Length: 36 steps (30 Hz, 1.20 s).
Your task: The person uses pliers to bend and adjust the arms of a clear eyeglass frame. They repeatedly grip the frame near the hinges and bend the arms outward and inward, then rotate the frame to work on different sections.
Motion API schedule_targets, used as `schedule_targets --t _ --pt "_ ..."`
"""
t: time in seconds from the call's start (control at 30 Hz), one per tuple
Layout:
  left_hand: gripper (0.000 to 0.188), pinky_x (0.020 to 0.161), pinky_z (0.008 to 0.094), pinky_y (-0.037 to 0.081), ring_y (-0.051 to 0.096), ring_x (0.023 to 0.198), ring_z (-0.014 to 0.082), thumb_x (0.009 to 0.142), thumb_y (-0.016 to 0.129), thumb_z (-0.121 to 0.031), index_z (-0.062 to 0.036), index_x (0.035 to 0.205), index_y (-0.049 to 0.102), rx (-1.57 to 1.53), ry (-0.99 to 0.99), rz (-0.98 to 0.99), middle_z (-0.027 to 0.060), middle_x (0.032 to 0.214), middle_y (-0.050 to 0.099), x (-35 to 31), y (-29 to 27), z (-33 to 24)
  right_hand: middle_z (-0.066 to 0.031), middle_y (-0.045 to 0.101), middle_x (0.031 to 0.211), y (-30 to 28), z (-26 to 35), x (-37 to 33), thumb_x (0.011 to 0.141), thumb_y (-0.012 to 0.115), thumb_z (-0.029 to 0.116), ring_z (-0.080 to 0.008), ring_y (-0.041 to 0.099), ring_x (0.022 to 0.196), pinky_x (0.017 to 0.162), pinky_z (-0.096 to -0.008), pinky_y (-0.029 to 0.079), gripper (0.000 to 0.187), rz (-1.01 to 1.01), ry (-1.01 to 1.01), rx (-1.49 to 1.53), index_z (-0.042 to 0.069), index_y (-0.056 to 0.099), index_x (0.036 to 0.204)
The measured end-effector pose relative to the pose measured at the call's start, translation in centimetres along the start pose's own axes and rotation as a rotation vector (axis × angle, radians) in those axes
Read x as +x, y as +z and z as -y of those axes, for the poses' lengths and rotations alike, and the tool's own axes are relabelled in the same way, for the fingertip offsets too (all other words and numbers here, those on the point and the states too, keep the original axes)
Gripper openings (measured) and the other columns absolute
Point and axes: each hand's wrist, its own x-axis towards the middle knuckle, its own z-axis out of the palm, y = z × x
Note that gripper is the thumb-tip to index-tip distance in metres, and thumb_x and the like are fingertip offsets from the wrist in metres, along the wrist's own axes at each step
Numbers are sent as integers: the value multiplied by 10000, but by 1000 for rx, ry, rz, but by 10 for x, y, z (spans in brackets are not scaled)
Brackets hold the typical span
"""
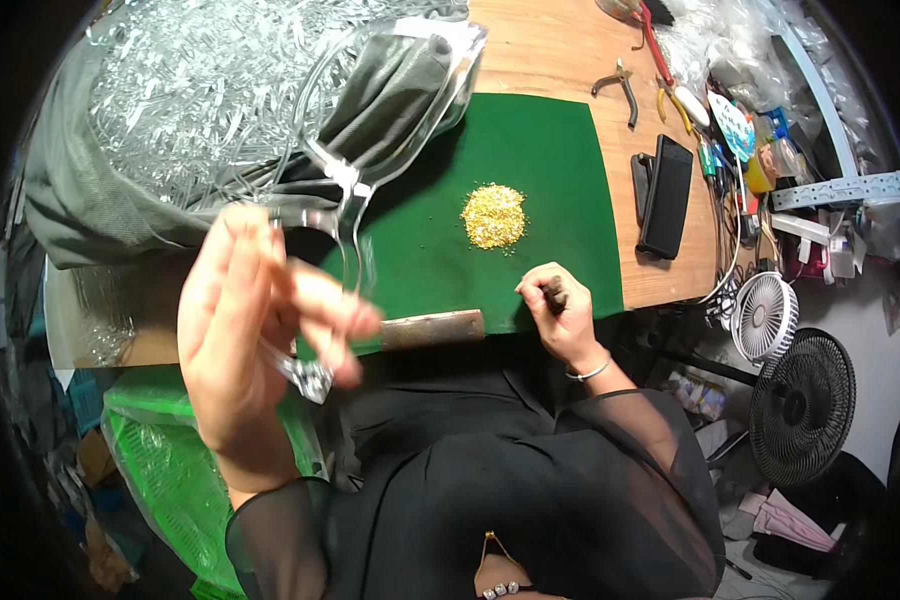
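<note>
My left hand (240, 330) is raised close to the camera, its fingers closed and partly smeared by motion. It grips what looks like a clear plastic eyeglass frame (346, 178), whose large rim reaches up over the grey cloth; a shiny clear end shows below the fingers. My right hand (562, 315) rests by the front edge of the green mat (560, 150), fingers curled in. Something dark shows between them, too small to name. Beyond this hand, a small pile of gold-coloured bits (493, 216) lies on the mat.
A grey cloth (110, 200) holds a big heap of shiny clear pieces (220, 80) at the far left. On the wooden table (540, 50) lie pliers (622, 95) and a black phone (665, 198). Fans (808, 405) stand at right; a green basket (170, 470) sits lower left.
</note>
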Motion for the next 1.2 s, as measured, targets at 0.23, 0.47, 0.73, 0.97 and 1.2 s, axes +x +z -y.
schedule_targets --t 0.23,0.47,0.73,0.97,1.2 --pt "698 542 201 454 518 555 103 804 693 -213 20 1309 272 0 -29 -136 214 951 610 -30 30 49 -149 544 1080 -3 22 28 644 635 8 -296 585 856 742 -358 487 490 318 -161 -606 11 543 1126" --pt "616 609 279 514 533 575 123 887 583 -87 -43 1343 171 -85 115 -319 249 1094 552 -46 25 72 -137 519 1140 5 26 19 640 642 34 -275 559 838 731 -368 463 541 425 -98 -830 -11 513 1163" --pt "646 747 306 524 591 761 150 821 655 -29 14 1353 292 -343 89 -180 186 1197 525 -37 44 82 -144 570 737 -5 2 53 790 659 119 -311 575 688 626 -357 459 143 204 138 -559 17 586 860" --pt "649 562 208 468 546 689 118 838 673 -352 29 1295 415 15 13 -380 97 924 607 -47 48 83 -153 565 781 2 -11 42 785 628 65 -345 567 724 647 -379 455 110 202 131 -602 2 579 860" --pt "660 646 237 502 584 739 127 885 581 -104 36 1410 207 -90 3 -145 206 1260 500 -43 45 104 -145 550 784 10 -6 41 781 656 88 -334 563 722 633 -379 444 139 165 150 -624 10 579 868"
